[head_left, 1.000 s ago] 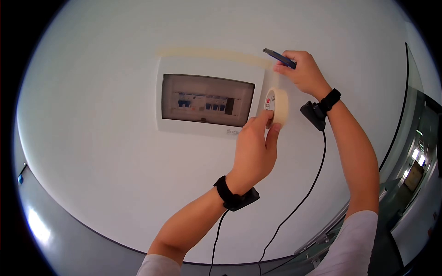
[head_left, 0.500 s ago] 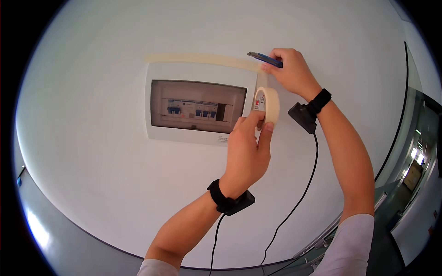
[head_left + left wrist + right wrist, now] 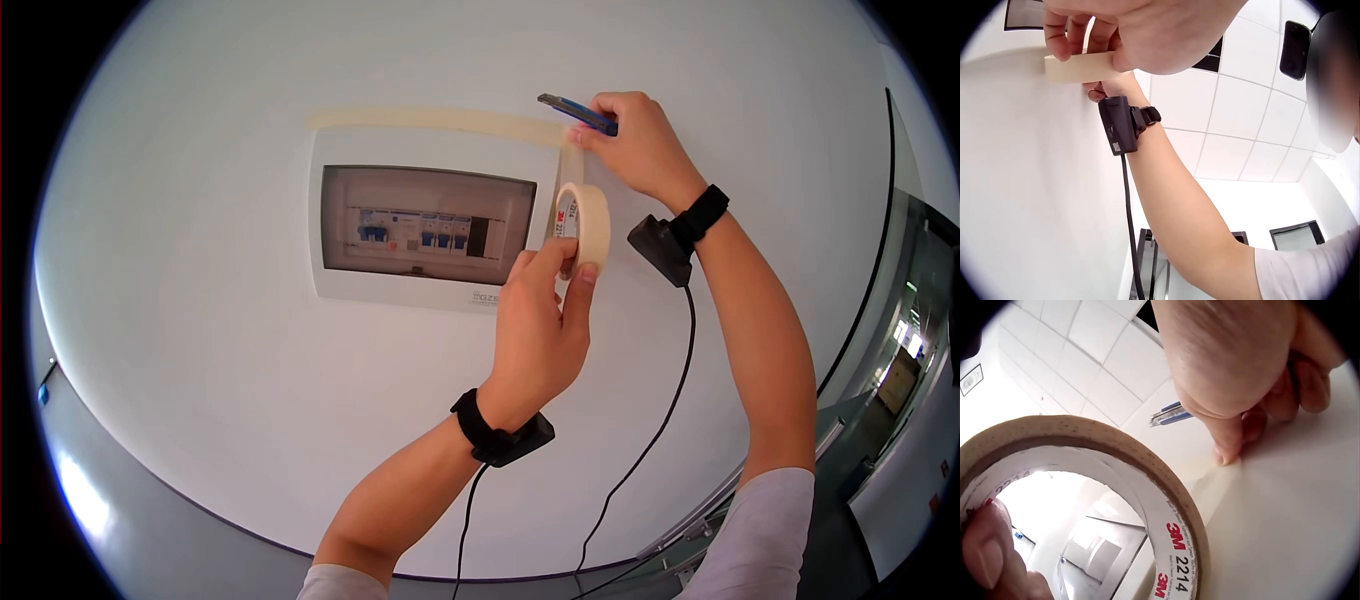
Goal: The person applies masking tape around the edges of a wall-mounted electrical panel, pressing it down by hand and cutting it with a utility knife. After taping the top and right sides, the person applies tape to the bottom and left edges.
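Observation:
My left hand [image 3: 540, 330] grips a roll of masking tape [image 3: 594, 225], with fingers through its core and the thumb on its outer side. A strip of tape [image 3: 573, 165] runs up from the roll along the right side of the electrical panel box [image 3: 330, 283]. At the box's upper right corner, my right hand [image 3: 640, 145] presses the strip's top end with a fingertip. The same hand holds a blue utility knife [image 3: 580, 113], its tip pointing left. Another tape strip [image 3: 430, 118] lies on the wall along the box's top edge. In the right wrist view the roll [image 3: 1175, 506] fills the foreground.
A tinted cover [image 3: 430, 190] on the box shows several breakers behind it. White wall [image 3: 200, 250] surrounds the box. Black cables [image 3: 655, 430] hang from both wrist cameras. A railing and a corridor [image 3: 900, 380] lie to the right.
The head view has shifted, so the box sits farther left. My right hand has come slightly nearer the box's upper right corner, and the knife lies flatter. My left hand keeps its grip on the roll.

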The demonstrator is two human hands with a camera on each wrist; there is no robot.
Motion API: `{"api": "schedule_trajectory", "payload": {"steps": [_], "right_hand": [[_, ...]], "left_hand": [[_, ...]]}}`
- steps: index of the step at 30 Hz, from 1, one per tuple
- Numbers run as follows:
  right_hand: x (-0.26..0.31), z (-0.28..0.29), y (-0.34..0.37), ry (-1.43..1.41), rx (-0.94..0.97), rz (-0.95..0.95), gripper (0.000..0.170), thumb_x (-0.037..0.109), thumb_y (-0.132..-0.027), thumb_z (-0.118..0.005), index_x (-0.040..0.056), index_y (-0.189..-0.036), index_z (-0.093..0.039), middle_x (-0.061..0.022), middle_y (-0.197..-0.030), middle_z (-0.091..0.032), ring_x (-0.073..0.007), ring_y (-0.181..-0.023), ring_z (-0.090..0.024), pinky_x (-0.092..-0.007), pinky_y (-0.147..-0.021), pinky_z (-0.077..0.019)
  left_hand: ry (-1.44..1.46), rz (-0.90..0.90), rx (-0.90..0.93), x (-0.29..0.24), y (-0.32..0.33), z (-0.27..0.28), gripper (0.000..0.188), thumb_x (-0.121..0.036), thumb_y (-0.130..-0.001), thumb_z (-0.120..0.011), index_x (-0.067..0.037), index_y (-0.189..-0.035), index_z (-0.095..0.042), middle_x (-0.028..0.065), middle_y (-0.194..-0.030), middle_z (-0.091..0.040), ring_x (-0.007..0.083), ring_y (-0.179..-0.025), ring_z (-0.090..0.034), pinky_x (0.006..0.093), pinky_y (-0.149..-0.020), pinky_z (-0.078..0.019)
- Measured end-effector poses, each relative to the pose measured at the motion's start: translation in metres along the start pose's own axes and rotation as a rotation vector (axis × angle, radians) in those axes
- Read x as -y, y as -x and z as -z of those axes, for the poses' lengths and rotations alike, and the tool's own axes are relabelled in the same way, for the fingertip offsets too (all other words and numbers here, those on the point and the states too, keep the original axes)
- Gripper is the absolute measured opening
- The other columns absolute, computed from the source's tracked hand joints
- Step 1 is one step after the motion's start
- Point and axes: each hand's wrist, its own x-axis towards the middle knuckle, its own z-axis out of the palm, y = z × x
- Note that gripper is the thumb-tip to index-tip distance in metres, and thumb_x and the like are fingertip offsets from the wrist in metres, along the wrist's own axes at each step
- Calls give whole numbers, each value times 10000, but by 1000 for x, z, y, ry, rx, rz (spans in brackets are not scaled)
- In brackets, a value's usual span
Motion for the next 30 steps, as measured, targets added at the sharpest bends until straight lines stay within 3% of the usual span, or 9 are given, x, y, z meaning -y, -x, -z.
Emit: {"api": "schedule_trajectory", "payload": {"steps": [5, 10, 12, 14, 16, 19, 26, 28, 30], "right_hand": [[-2, -3, 0, 7, -14, 11, 309, 216, -944, -831, -41, -881, -672, -83, -686, -549, -197, -660, -473, -377, -651, -446], [0, -3, 1, 29, -26, -1, 320, 220, -945, -831, -42, -874, -661, -105, -680, -555, -214, -652, -478, -385, -649, -446], [-1, -3, -1, 58, 3, -26, 323, 266, -901, -867, -29, -945, -745, -194, -797, -724, -358, -721, -678, -441, -722, -548], [-1, -2, -1, 68, 6, -25, 317, 266, -903, -865, -26, -943, -747, -191, -800, -730, -357, -721, -683, -441, -723, -550], [-1, -3, -1, 76, 9, -22, 312, 266, -905, -862, -23, -940, -750, -189, -804, -735, -357, -722, -689, -440, -724, -553], [-2, -5, 0, 62, -2, -26, 306, 267, -907, -860, -19, -936, -753, -184, -799, -738, -348, -714, -691, -438, -720, -554], [0, -4, -1, 64, -4, -42, 303, 269, -907, -858, -15, -936, -758, -184, -787, -735, -346, -711, -698, -441, -714, -558], [0, -4, -1, 71, -5, -48, 304, 270, -904, -859, -15, -936, -759, -185, -786, -734, -349, -712, -700, -441, -715, -560], [0, -4, -1, 93, 2, -45, 307, 272, -899, -861, -16, -940, -763, -189, -789, -736, -355, -721, -708, -445, -707, -560]], "left_hand": [[-11, -1, -2, 0, 1, -2, 215, -199, -1129, -616, -13, -1195, -702, 87, -1063, -786, 183, -892, -675, 319, -739, -510], [42, 37, -11, -1, 0, -2, 151, -121, -1081, -635, 3, -1161, -670, 132, -958, -704, 280, -874, -584, 390, -702, -495], [43, 30, -11, 1, 0, -2, 152, -123, -1083, -633, 3, -1160, -670, 130, -956, -702, 279, -874, -584, 389, -702, -496], [44, 25, -11, 2, 1, -2, 152, -125, -1084, -632, 3, -1158, -669, 129, -953, -700, 279, -873, -584, 388, -702, -497], [-27, 22, 5, 3, 1, -1, 208, -184, -1134, -604, -8, -1199, -694, 80, -1087, -792, 152, -884, -668, 304, -736, -500], [59, 22, -30, 3, 1, -4, 147, -126, -1084, -629, 0, -1149, -670, 127, -949, -697, 275, -856, -575, 391, -691, -492], [29, 38, -19, 4, 1, -3, 157, -136, -1086, -629, 4, -1141, -673, 128, -947, -696, 278, -847, -572, 395, -687, -488], [-39, 28, 0, 6, 2, -2, 217, -188, -1135, -602, 0, -1198, -689, 86, -1092, -802, 155, -923, -689, 305, -748, -499], [-40, 31, 2, 6, 3, -2, 216, -187, -1134, -603, 2, -1196, -688, 87, -1092, -802, 158, -927, -692, 307, -749, -500]]}}
